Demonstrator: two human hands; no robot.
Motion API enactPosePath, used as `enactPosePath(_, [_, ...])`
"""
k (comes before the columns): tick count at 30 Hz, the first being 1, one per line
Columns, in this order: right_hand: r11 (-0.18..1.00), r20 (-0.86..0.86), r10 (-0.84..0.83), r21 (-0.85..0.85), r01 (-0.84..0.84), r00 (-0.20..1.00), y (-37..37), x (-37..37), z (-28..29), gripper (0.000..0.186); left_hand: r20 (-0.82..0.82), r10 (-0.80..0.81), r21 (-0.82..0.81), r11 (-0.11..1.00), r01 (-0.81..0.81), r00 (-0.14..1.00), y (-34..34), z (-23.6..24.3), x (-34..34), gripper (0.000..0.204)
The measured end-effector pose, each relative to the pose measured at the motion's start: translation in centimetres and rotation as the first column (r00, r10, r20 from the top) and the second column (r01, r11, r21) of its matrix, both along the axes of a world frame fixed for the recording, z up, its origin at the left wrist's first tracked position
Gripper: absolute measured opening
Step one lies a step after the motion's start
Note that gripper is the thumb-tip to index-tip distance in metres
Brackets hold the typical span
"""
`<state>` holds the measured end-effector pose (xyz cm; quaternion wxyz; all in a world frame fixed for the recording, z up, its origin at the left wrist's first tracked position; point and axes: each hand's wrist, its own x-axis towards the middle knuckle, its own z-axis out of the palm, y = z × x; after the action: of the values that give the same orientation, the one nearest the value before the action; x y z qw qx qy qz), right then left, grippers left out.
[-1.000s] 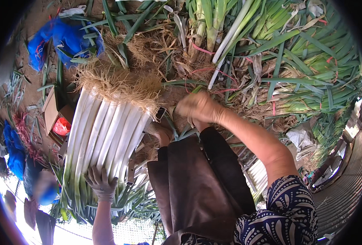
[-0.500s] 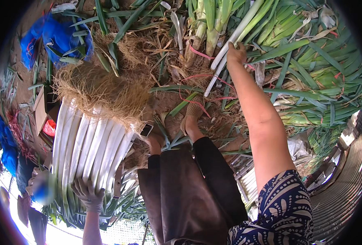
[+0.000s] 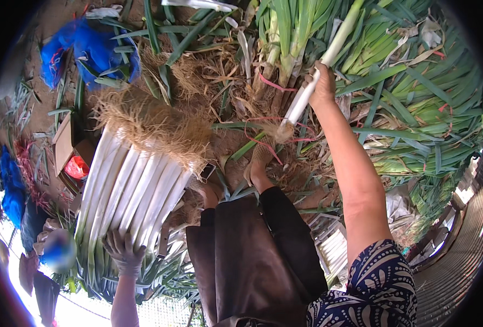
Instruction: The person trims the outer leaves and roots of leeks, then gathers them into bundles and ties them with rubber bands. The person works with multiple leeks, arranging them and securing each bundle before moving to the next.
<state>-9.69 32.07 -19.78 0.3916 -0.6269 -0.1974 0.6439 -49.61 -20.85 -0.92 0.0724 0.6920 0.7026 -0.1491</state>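
Observation:
My left hand (image 3: 124, 250), in a pale grey glove, rests with spread fingers on a wide row of white leek stalks (image 3: 129, 185), whose tangled brown roots (image 3: 151, 125) lie at the upper end and green leaves at the lower. My right hand (image 3: 320, 82), bare, is closed round one long leek (image 3: 298, 103) at the upper right, white below and pale green above, root end downward. Loose pink ties (image 3: 279, 87) lie near it among upright leeks (image 3: 285, 38).
Blue bundled mesh (image 3: 86, 52), an open cardboard box (image 3: 64, 141) with red plastic inside, and more blue material (image 3: 12, 191) lie left. Piled leeks (image 3: 427, 109) fill the right, above a corrugated surface (image 3: 448, 250). My brown apron (image 3: 230, 256) and feet are below centre.
My right hand reached up and right from the middle, took hold of a leek and now lifts it slightly. My left hand stays on the stalk row, shifted slightly with the view.

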Motion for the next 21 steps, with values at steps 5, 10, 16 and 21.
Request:
enactPosePath(5, [0.987, -0.126, 0.161, 0.000, -0.162, 0.979, -5.8, -4.4, 14.2, 0.039, 0.023, 0.071, -0.103, 0.992, -0.068, 0.997, 0.1, 1.3, 0.3, 0.067])
enactPosePath(10, [0.895, -0.278, 0.437, 0.035, -0.445, 0.856, -17.8, -5.5, 23.0, 0.047, 0.083, 0.241, -0.170, 0.960, -0.225, 0.967, 1.0, 1.7, 0.3, 0.081])
enactPosePath(16, [0.432, -0.562, 0.742, -0.018, -0.902, 0.366, -23.7, -7.0, 28.2, 0.052, 0.219, 0.328, -0.176, 0.939, -0.294, 0.919, 1.8, 3.4, 0.0, 0.071])
enactPosePath(21, [0.089, -0.727, 0.670, -0.122, -0.988, 0.150, -24.8, -9.8, 29.7, 0.056, 0.825, 0.516, -0.186, 0.634, -0.750, 0.232, 8.3, 8.3, 2.3, 0.085])
